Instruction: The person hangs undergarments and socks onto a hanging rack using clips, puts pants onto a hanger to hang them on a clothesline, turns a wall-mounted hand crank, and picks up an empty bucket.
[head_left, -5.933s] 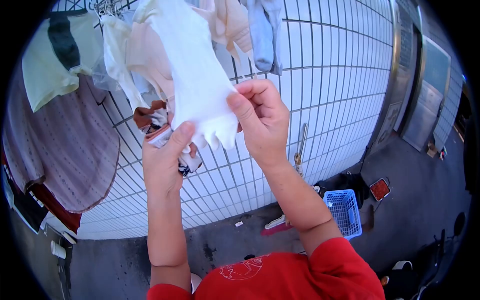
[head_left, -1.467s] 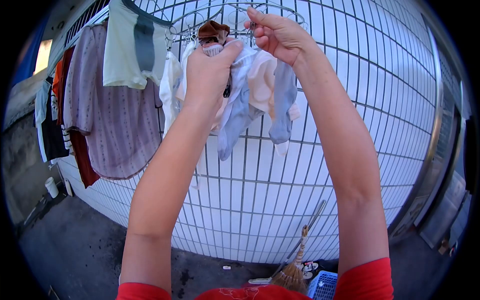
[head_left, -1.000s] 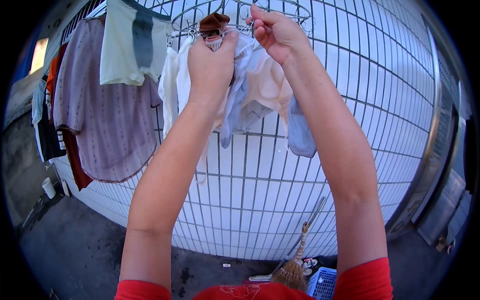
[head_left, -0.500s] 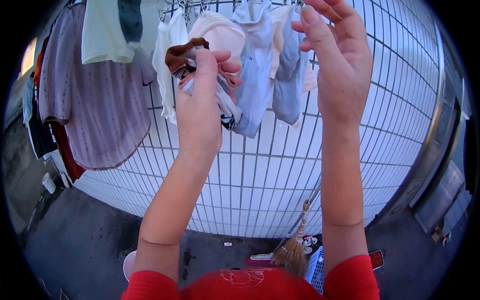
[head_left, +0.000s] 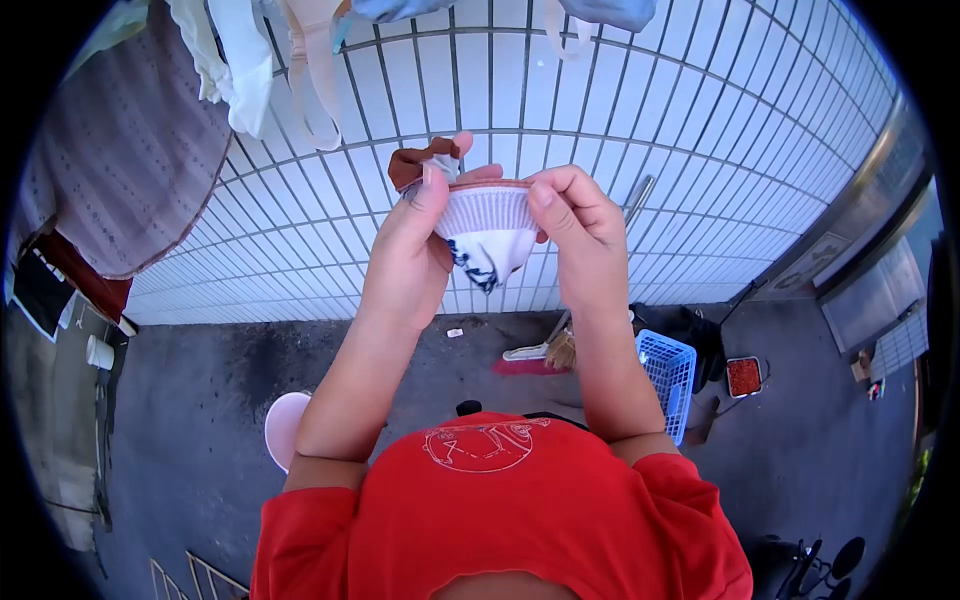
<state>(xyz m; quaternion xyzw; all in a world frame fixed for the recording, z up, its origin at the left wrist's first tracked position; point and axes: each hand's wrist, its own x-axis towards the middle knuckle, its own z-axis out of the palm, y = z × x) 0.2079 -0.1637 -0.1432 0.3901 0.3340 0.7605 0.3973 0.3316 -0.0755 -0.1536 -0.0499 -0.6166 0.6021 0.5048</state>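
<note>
A white sock [head_left: 490, 225] hangs between my two hands, its ribbed cuff edged in reddish brown and stretched wide, with a dark pattern lower down. My left hand [head_left: 408, 250] is closed on one side of that cuff. It also holds a bunched brown-and-white piece [head_left: 422, 165], apparently another sock, partly hidden by the fingers. At the cuff's other end, my right hand [head_left: 590, 235] pinches the edge between thumb and fingers.
Laundry hangs above, including a striped mauve garment [head_left: 140, 150] and a pale strap [head_left: 318, 80], before a white tiled wall [head_left: 400, 100]. On the floor are a pink basin [head_left: 285, 430], a blue basket [head_left: 668, 375], a broom [head_left: 562, 350] and a red-filled tray [head_left: 744, 377].
My view has tilted down. My right hand has come down from the hanging laundry to grip the sock's cuff. My left hand has lowered with the socks, and one cuff is now spread.
</note>
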